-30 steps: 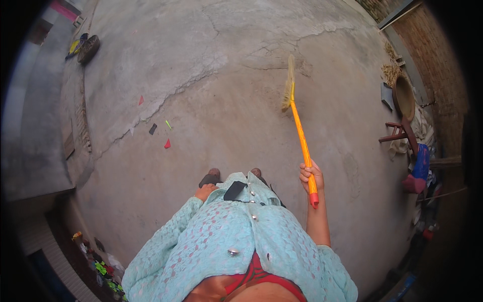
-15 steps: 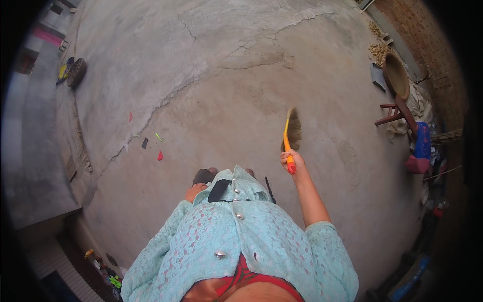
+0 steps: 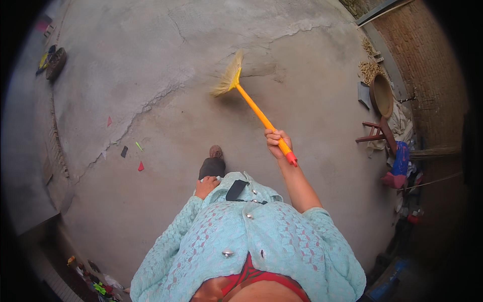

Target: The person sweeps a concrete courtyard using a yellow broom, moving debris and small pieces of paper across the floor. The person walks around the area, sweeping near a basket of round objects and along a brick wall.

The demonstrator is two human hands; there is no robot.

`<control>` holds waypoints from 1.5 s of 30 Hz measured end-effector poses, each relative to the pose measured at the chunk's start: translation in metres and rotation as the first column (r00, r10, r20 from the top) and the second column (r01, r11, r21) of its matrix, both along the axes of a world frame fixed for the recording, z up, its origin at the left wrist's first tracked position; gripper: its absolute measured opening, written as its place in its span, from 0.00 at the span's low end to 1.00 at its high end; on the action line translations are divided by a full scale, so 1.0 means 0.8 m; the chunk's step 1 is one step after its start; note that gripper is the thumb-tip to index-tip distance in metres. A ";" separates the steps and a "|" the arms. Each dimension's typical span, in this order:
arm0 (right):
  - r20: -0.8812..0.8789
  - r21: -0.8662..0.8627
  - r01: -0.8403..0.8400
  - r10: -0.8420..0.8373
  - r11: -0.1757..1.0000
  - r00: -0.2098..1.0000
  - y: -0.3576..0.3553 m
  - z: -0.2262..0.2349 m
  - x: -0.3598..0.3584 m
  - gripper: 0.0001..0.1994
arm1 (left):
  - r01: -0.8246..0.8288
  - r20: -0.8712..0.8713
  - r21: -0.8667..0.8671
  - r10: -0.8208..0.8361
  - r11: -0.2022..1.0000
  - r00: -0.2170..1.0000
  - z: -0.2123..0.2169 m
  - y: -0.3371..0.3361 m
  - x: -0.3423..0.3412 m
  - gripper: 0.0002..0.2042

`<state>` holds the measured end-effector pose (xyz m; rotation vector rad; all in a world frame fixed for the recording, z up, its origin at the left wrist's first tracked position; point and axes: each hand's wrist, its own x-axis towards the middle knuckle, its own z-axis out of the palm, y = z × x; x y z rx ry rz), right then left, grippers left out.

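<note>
A broom (image 3: 259,110) with a yellow-orange handle and pale straw bristles reaches out ahead of me, tilted to the upper left. My right hand (image 3: 278,143) is closed around the handle near its red end. The bristle head, fanned out, is over the concrete; whether it touches the ground is hard to judge. My left hand (image 3: 206,186) lies against my dark trouser leg beside the hem of my light blue jacket (image 3: 241,236), fingers laid out with nothing in them. One shoe (image 3: 216,151) shows ahead of that leg.
Small red, green and dark scraps (image 3: 141,166) lie on the cracked concrete floor (image 3: 176,131) at left. Along the right wall stand a round basin (image 3: 382,95), a small wooden stool (image 3: 372,132) and blue-pink bundles (image 3: 401,160). A dark basket-like object (image 3: 56,64) sits far left.
The broom has swung from upright and close by to farther forward and left, its bristles now spread. My right hand has moved up and slightly left. One foot has come forward.
</note>
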<state>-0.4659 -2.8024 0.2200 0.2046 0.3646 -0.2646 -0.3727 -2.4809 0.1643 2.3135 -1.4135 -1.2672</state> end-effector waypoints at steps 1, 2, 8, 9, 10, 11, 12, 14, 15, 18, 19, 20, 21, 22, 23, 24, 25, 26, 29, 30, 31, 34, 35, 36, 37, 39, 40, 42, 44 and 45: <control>-0.028 -0.057 0.014 -0.016 0.998 0.999 -0.014 0.016 -0.006 0.08 | 0.017 0.023 0.024 -0.018 1.000 1.000 0.000 -0.014 0.006 0.15; -0.032 -0.097 0.022 -0.025 0.995 0.999 -0.027 0.030 -0.017 0.10 | 0.008 0.010 -0.006 -0.008 1.000 1.000 -0.010 -0.020 0.012 0.14; -0.302 -0.393 0.037 -0.167 0.919 0.938 -0.084 0.095 -0.089 0.16 | 0.040 -0.031 0.048 -0.039 0.998 0.999 -0.014 -0.075 0.060 0.15; -0.357 -0.424 0.018 -0.185 0.905 0.916 -0.093 0.098 -0.097 0.15 | 0.056 -0.045 0.064 -0.053 0.996 0.998 -0.015 -0.086 0.067 0.15; -0.410 -0.453 -0.008 -0.201 0.891 0.890 -0.103 0.101 -0.104 0.13 | 0.068 -0.060 0.079 -0.063 0.995 0.996 -0.016 -0.098 0.072 0.15; -0.459 -0.481 -0.033 -0.220 0.876 0.861 -0.114 0.102 -0.110 0.12 | 0.081 -0.073 0.093 -0.074 0.992 0.995 -0.017 -0.111 0.077 0.15; -0.501 -0.473 -0.038 -0.234 0.880 0.833 -0.128 0.101 -0.114 0.11 | 0.078 -0.091 0.110 -0.068 0.991 0.993 -0.018 -0.123 0.082 0.15; -0.578 -0.458 -0.053 -0.251 0.888 0.777 -0.163 0.091 -0.123 0.10 | 0.061 -0.124 0.141 -0.043 0.988 0.991 -0.021 -0.147 0.094 0.15; -0.584 -0.405 0.005 -0.263 0.914 0.768 -0.184 0.079 -0.129 0.09 | 0.044 -0.127 0.147 -0.025 0.988 0.992 -0.019 -0.161 0.101 0.16; -0.566 -0.212 0.154 -0.250 0.965 0.786 -0.261 0.024 -0.143 0.07 | -0.041 -0.138 0.161 0.063 0.986 0.988 -0.020 -0.189 0.117 0.16; -0.528 -0.128 0.196 -0.234 0.972 0.817 -0.291 0.005 -0.143 0.06 | -0.106 -0.152 0.182 0.134 0.978 0.979 -0.026 -0.203 0.119 0.16; -0.496 -0.024 0.233 -0.214 0.972 0.841 -0.312 -0.017 -0.143 0.05 | -0.166 -0.165 0.220 0.205 0.961 0.965 -0.017 -0.211 0.118 0.16; -0.497 -0.006 0.142 -0.126 0.990 0.859 -0.331 -0.033 -0.134 0.05 | -0.216 -0.176 0.256 0.265 0.942 0.948 -0.007 -0.218 0.121 0.16; -0.495 0.010 0.051 -0.039 0.999 0.868 -0.351 -0.052 -0.118 0.05 | -0.283 -0.216 0.180 0.319 0.942 0.923 -0.023 -0.213 0.119 0.16; -0.488 0.023 -0.041 0.047 0.999 0.872 -0.369 -0.067 -0.094 0.05 | -0.296 -0.158 0.198 0.328 0.934 0.931 -0.014 -0.222 0.114 0.16; -0.505 -0.008 -0.121 0.101 0.993 0.857 -0.377 -0.080 -0.067 0.04 | -0.303 -0.102 0.213 0.330 0.929 0.938 -0.005 -0.234 0.110 0.16; -0.529 -0.034 -0.196 0.148 0.980 0.836 -0.377 -0.089 -0.039 0.03 | -0.305 -0.053 0.232 0.325 0.924 0.944 0.000 -0.244 0.106 0.16; -0.495 -0.009 -0.259 0.220 0.966 0.840 -0.381 -0.093 -0.013 0.03 | -0.321 -0.021 0.233 0.334 0.918 0.942 0.001 -0.248 0.102 0.17; -0.464 0.006 -0.354 0.316 0.935 0.827 -0.382 -0.074 0.068 0.04 | -0.333 -0.017 0.250 0.348 0.909 0.937 -0.001 -0.261 0.093 0.18; -0.395 0.027 -0.352 0.333 0.936 0.856 -0.382 -0.068 0.087 0.04 | -0.316 -0.017 0.250 0.331 0.915 0.943 -0.005 -0.263 0.091 0.18; -0.322 0.045 -0.352 0.347 0.935 0.881 -0.383 -0.063 0.105 0.04 | -0.303 -0.016 0.248 0.317 0.920 0.948 -0.009 -0.266 0.089 0.18; -0.090 0.082 -0.294 0.301 0.952 0.949 -0.391 -0.043 0.160 0.04 | -0.322 -0.024 0.237 0.337 0.917 0.941 -0.021 -0.283 0.088 0.18; -0.016 0.096 -0.269 0.271 0.958 0.962 -0.394 -0.035 0.176 0.04 | -0.340 -0.034 0.233 0.357 0.911 0.933 -0.026 -0.289 0.087 0.18; -0.010 0.085 -0.263 0.265 0.961 0.964 -0.399 -0.027 0.190 0.05 | -0.376 -0.063 0.195 0.394 0.906 0.917 -0.031 -0.295 0.089 0.18; -0.003 0.075 -0.256 0.257 0.964 0.966 -0.404 -0.017 0.203 0.06 | -0.382 -0.080 0.179 0.400 0.907 0.913 -0.037 -0.302 0.093 0.18; -0.024 -0.010 -0.256 0.256 0.967 0.966 -0.412 0.005 0.226 0.07 | -0.402 -0.120 0.138 0.418 0.905 0.900 -0.029 -0.329 0.108 0.17; -0.045 -0.082 -0.265 0.262 0.961 0.964 -0.417 0.019 0.228 0.08 | -0.400 -0.073 0.130 0.411 0.907 0.909 -0.019 -0.343 0.117 0.15; -0.129 -0.227 -0.301 0.278 0.926 0.952 -0.424 0.056 0.226 0.10 | -0.419 -0.060 0.117 0.427 0.901 0.902 -0.015 -0.363 0.129 0.15; -0.258 -0.353 -0.350 0.269 0.868 0.928 -0.431 0.079 0.215 0.16 | -0.454 -0.056 0.087 0.460 0.886 0.886 -0.022 -0.364 0.131 0.14; -0.330 -0.409 -0.377 0.251 0.831 0.910 -0.434 0.085 0.208 0.20 | -0.469 -0.067 0.082 0.475 0.879 0.878 -0.024 -0.365 0.133 0.14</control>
